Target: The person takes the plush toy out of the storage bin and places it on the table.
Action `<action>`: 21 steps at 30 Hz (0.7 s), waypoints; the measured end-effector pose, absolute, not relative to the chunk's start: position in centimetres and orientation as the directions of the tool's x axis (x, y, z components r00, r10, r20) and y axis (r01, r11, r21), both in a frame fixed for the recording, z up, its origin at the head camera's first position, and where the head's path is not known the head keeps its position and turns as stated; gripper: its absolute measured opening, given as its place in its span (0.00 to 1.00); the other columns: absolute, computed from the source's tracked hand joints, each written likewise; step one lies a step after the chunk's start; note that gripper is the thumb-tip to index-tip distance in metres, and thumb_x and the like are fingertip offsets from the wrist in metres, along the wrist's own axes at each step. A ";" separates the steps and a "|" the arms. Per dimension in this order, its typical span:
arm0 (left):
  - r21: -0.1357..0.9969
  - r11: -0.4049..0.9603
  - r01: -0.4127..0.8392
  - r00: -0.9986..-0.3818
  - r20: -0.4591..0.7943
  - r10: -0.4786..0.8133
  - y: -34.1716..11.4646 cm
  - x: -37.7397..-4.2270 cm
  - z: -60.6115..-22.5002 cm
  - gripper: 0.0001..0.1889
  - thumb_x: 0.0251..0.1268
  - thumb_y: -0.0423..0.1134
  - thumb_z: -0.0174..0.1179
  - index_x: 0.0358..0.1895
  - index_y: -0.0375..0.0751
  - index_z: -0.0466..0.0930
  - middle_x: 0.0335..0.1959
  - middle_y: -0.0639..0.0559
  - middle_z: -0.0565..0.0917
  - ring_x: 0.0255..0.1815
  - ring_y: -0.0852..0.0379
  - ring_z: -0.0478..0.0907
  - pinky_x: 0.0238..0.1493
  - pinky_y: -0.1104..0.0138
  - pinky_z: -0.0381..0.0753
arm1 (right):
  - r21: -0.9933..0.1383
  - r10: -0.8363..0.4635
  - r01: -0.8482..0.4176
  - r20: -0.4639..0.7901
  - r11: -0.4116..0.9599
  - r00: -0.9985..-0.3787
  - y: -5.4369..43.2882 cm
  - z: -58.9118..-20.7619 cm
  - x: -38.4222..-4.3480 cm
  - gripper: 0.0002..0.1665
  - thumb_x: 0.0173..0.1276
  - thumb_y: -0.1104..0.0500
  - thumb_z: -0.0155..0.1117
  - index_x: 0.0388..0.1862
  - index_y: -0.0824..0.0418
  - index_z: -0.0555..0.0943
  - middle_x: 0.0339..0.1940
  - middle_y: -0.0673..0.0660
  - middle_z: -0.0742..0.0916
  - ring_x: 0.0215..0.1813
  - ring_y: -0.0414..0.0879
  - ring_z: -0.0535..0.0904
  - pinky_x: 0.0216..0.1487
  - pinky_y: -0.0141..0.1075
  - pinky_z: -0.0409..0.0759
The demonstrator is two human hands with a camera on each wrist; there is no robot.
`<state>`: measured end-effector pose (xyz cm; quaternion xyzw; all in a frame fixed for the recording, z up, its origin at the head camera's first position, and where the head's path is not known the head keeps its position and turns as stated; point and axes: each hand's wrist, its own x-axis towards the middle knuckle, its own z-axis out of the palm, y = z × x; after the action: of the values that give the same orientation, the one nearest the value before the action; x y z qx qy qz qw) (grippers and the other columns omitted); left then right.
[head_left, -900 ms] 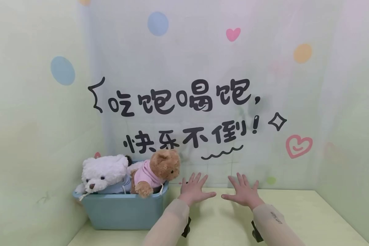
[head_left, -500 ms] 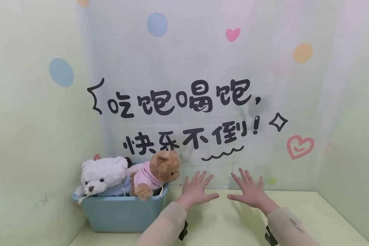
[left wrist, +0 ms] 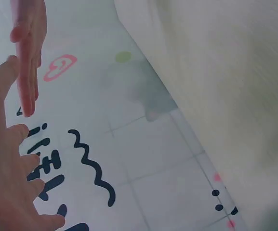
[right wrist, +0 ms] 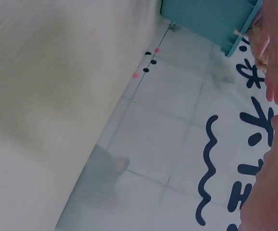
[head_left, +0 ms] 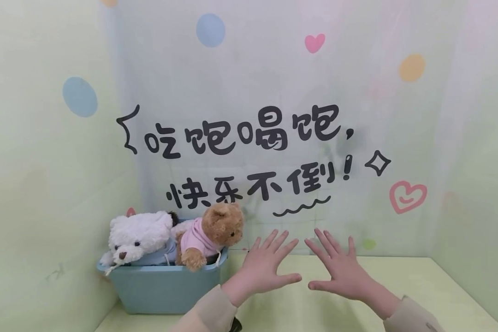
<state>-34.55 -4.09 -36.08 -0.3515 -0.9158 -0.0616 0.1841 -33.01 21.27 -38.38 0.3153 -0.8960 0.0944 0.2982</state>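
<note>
A blue bin (head_left: pixel 170 291) stands on the tabletop (head_left: pixel 423 295) at the left, against the side wall, packed with plush toys up to and above its rim. In it, a white bear (head_left: pixel 143 233) in pale blue clothing slumps toward the left end, its dark eyes and brown nose facing forward. Beside it, a brown bear (head_left: pixel 224 225) in a pink hooded top leans right, head turned sideways, one paw over the front rim. Between them show white fur and a dark tuft, too covered to identify. To the right of the bin, over the tabletop, the left hand (head_left: pixel 267 266) and right hand (head_left: pixel 344 269) face each other, fingers straight and spread wide, gripping nothing; the thumbs point inward with a gap between their tips. The right wrist view catches the bin's near end and some brown fur past the hands, while the left wrist view has only the two hands and the printed back wall (left wrist: pixel 143 149). Both wrist views show black and pink dots (right wrist: pixel 153 62) near the wall's foot, largely hidden in the head view.
</note>
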 end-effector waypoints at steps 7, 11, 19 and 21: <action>-0.184 0.722 0.667 -0.569 0.500 0.653 -8.4 -30.5 -35.4 0.40 0.64 0.73 0.42 0.77 0.64 0.50 0.79 0.57 0.46 0.78 0.50 0.43 0.66 0.40 0.55 | 0.020 -0.574 -0.720 0.620 0.693 -0.535 18.5 -38.4 -31.5 0.58 0.55 0.23 0.58 0.77 0.50 0.57 0.79 0.57 0.51 0.76 0.61 0.49 0.60 0.73 0.34; -0.245 0.738 0.629 -0.536 0.551 0.639 -10.9 -28.7 -35.2 0.39 0.64 0.72 0.46 0.76 0.65 0.52 0.78 0.57 0.47 0.77 0.50 0.46 0.66 0.40 0.54 | 0.026 -0.603 -0.755 0.621 0.655 -0.501 17.1 -37.9 -31.6 0.59 0.55 0.20 0.53 0.77 0.51 0.56 0.79 0.59 0.51 0.76 0.62 0.49 0.62 0.70 0.31; -0.272 0.823 0.498 -0.520 0.666 0.535 -15.7 -27.9 -34.3 0.33 0.66 0.68 0.47 0.74 0.68 0.57 0.78 0.56 0.51 0.78 0.50 0.45 0.67 0.41 0.52 | 0.041 -0.633 -0.793 0.627 0.608 -0.453 15.2 -36.3 -32.7 0.62 0.53 0.19 0.53 0.78 0.52 0.54 0.79 0.61 0.50 0.78 0.59 0.45 0.63 0.70 0.33; -0.259 0.845 0.467 -0.525 0.688 0.501 -17.0 -28.1 -34.3 0.33 0.67 0.68 0.44 0.74 0.68 0.57 0.78 0.55 0.52 0.77 0.50 0.46 0.67 0.40 0.50 | 0.046 -0.632 -0.798 0.638 0.602 -0.440 14.6 -35.9 -33.2 0.63 0.53 0.18 0.52 0.78 0.52 0.53 0.79 0.60 0.50 0.78 0.58 0.44 0.62 0.71 0.34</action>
<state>-28.05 -16.98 -34.34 -0.2773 -0.8729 0.0209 0.4010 -33.15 14.57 -35.85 0.4263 -0.8382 0.1322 0.3134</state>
